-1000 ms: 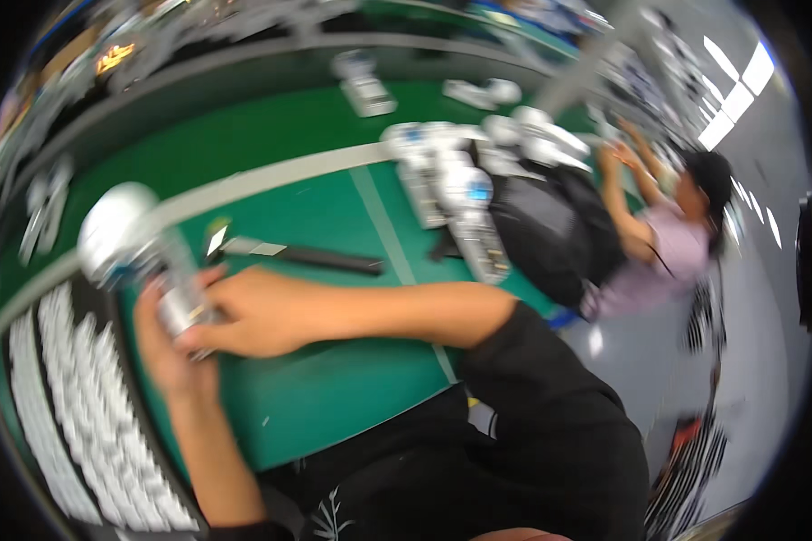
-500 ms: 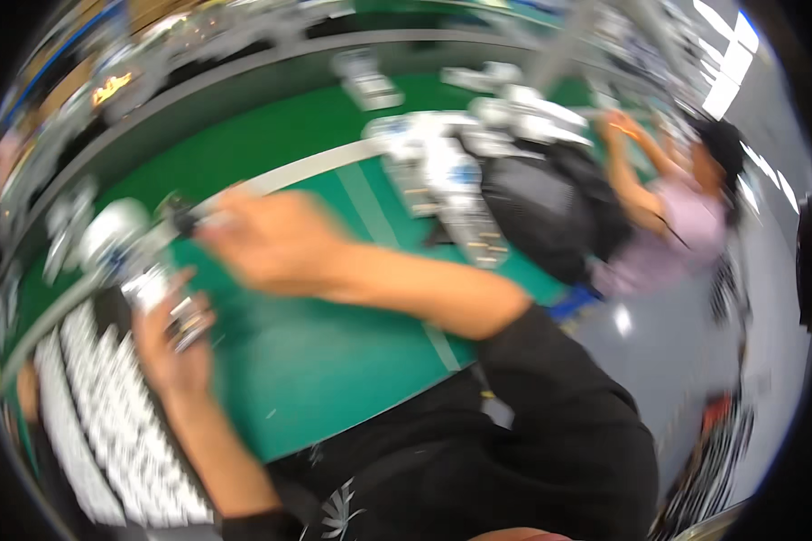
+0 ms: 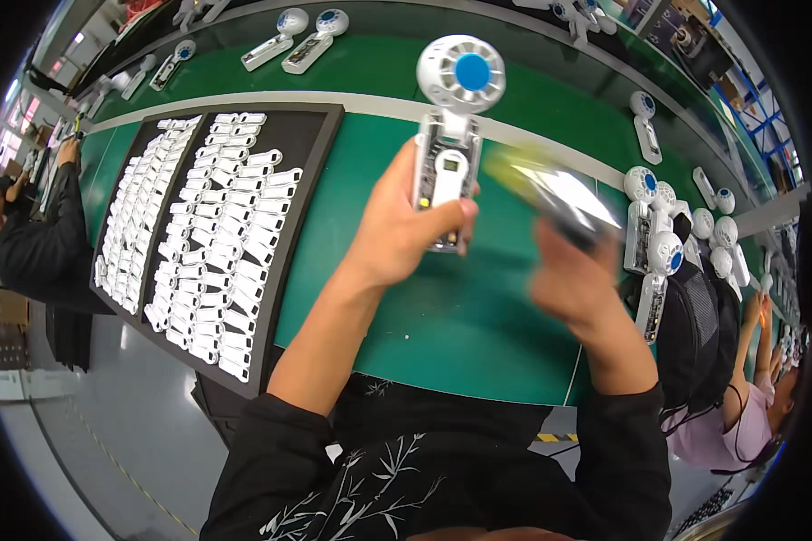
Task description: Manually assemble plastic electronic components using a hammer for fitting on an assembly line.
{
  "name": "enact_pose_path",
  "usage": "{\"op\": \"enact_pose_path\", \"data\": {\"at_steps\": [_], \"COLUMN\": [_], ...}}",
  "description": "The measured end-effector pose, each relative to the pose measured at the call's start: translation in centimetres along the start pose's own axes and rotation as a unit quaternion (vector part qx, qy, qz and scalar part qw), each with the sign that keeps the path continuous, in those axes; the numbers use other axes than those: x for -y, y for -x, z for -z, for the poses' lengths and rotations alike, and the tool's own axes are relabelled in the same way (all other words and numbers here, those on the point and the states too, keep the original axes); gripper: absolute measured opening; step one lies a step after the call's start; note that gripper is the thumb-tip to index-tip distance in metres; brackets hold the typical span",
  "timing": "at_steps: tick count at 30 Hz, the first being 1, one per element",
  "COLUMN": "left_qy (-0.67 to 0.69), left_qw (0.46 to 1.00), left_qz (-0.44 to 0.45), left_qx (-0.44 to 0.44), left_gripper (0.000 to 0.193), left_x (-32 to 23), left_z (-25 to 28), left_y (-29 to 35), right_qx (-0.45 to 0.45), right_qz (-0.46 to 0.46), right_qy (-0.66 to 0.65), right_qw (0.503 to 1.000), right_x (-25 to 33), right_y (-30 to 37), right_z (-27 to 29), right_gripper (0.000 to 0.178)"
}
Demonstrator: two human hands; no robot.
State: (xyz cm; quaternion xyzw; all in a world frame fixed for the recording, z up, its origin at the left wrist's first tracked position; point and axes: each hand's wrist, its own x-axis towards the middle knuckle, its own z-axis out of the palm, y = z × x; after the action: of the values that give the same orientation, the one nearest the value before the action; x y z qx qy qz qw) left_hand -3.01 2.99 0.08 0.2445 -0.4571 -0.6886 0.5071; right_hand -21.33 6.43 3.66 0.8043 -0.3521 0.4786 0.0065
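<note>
Green workbench (image 3: 424,361); black tray (image 3: 320,153) at nine o'clock; handheld fan (image 3: 451,135), handle circuitry exposed, at twelve, gripped by the left hand (image 3: 397,225); blurred yellow-tipped tool (image 3: 559,194) at two, clasped in the right hand (image 3: 576,279); tray's white panels (image 3: 213,248).

Tray (image 3: 305,135) is on the left part of the surface (image 3: 424,338), with small parts (image 3: 230,216) in rows inside it. Right of that, over the middle, the left hand (image 3: 392,230) has a handheld fan (image 3: 449,135), and the right hand (image 3: 573,279) is off to the right with a blurred item (image 3: 559,189) on the side toward the fan. Further right there's a pile of fans (image 3: 642,230), with a backpack (image 3: 695,311) just right of it, then one person (image 3: 735,419) past that. Another person (image 3: 41,239) is way left, beyond the tray. Two fans (image 3: 314,45) lie side by side behind the tray, on the far strip.
</note>
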Motion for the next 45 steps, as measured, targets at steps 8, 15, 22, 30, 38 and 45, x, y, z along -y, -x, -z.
{"op": "enact_pose_path", "data": {"at_steps": [8, 15, 22, 30, 38, 45], "left_qy": [-0.023, 0.022, 0.146, 0.003, 0.022, 0.011], "left_qw": [0.999, 0.994, 0.980, 0.987, 0.964, 0.925], "left_qz": [-0.018, -0.012, -0.006, -0.024, -0.068, -0.178], "left_qx": [-0.020, -0.110, -0.136, -0.159, -0.257, -0.336], "left_gripper": [0.079, 0.046, 0.039, 0.053, 0.056, 0.043], "left_x": [-0.1, 0.1, 1.5, 4.4, 3.1, 4.4], "left_z": [-0.9, 0.4, 1.7, 0.5, 1.0, 1.1], "left_y": [-0.2, -0.2, -1.0, -1.0, -0.5, -1.7], "right_qx": [0.173, 0.191, 0.147, 0.180, 0.093, 0.120], "right_qz": [-0.258, -0.305, -0.192, -0.557, -0.544, -0.270], "right_qy": [-0.039, -0.020, -0.072, -0.598, -0.476, -0.001], "right_qw": [0.950, 0.933, 0.968, 0.548, 0.685, 0.955], "right_x": [0.5, 1.3, -1.7, -5.6, -6.6, -14.5], "right_y": [-0.9, -2.1, 0.8, -1.0, -5.1, -9.8], "right_z": [0.0, 0.1, -3.1, -3.7, -11.1, -24.3], "right_gripper": [0.019, 0.021, 0.031, 0.037, 0.038, 0.055]}}
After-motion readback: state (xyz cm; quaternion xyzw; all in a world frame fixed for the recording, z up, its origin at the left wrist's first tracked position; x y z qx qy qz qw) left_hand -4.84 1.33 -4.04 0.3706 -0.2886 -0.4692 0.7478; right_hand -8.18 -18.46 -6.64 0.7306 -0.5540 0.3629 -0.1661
